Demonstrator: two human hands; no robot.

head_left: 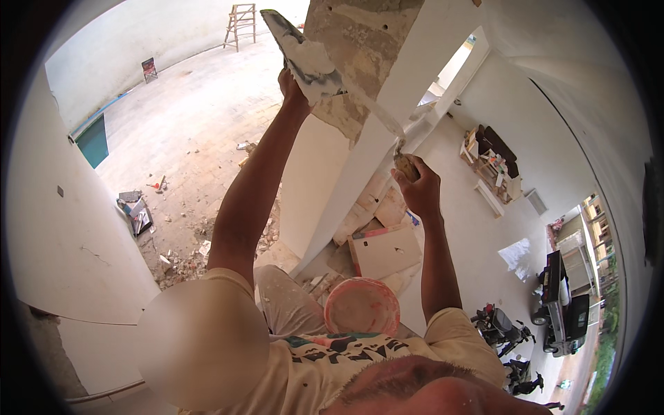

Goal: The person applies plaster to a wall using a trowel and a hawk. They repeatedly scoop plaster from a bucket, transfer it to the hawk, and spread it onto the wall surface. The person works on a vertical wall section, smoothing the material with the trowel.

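The wall patch (363,66) looks rough — the bucket (360,283) plastic.

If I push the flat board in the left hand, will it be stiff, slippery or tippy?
The flat board is probably stiff: it shows no obvious sag under its load. The white paste spread over it looks moist, so its face is likely slippery. With the left hand at one side, a far-end push might tip it.
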